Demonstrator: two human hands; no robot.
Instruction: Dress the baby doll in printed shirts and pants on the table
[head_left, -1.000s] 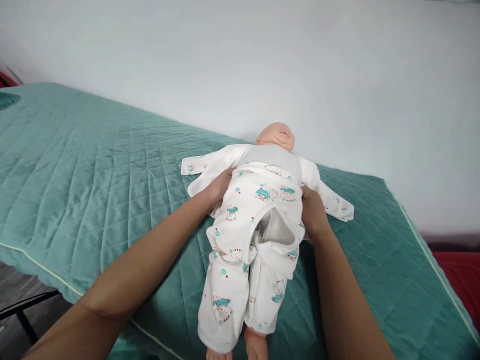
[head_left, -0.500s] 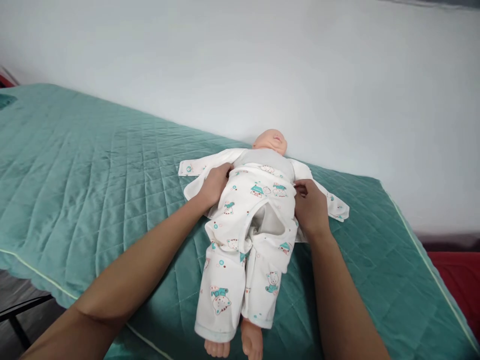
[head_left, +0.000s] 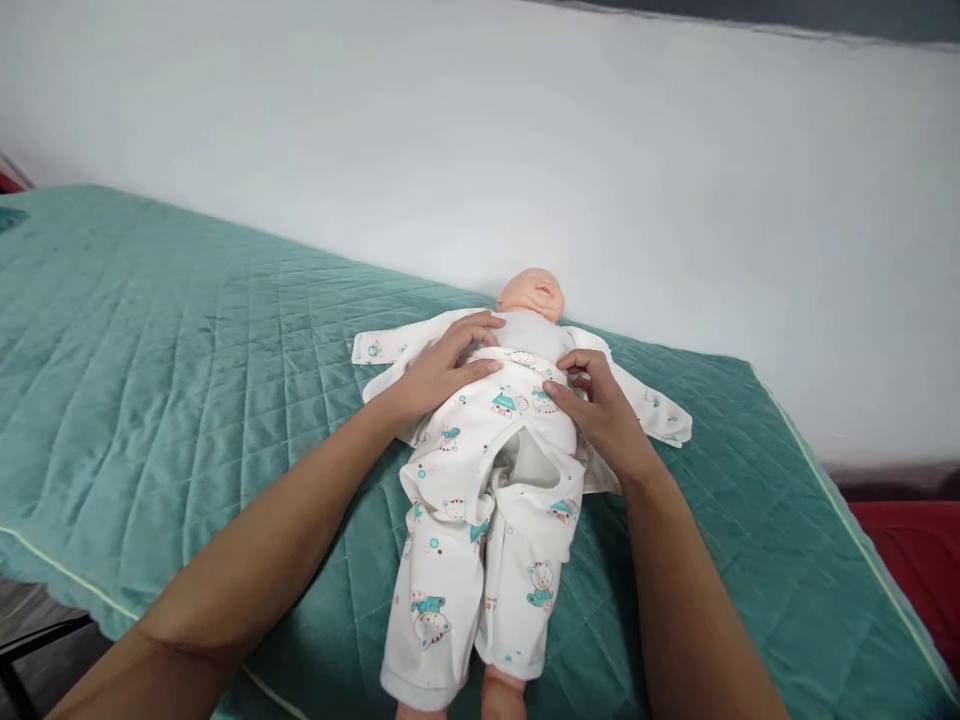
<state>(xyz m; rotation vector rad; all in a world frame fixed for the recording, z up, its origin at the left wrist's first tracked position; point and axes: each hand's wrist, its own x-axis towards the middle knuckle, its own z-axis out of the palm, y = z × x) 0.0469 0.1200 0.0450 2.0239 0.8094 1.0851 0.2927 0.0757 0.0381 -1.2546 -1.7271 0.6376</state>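
A baby doll [head_left: 532, 294] lies on its back, with an open white long-sleeved top [head_left: 652, 403] spread beneath it. Printed white baby trousers [head_left: 439, 520] with an open crotch cover its legs and reach up over its belly. My left hand [head_left: 450, 365] rests at the waistband on the left, thumb on the cloth and index finger apart from it, over the doll's chest. On the right side of the waistband lies my right hand [head_left: 596, 400], its thumb on the trouser front and its bent fingers apart from the thumb. Both hands look open.
A green quilted cover [head_left: 247, 330] lies under the doll, up against a white wall [head_left: 420, 130]. Something red [head_left: 911, 560] stands past the cover's right edge. A dark metal bar [head_left: 45, 637] shows at the lower left.
Both hands have moved from the doll's sides up and inward onto the front of the waistband. Their fingers have spread. The view has shifted slightly.
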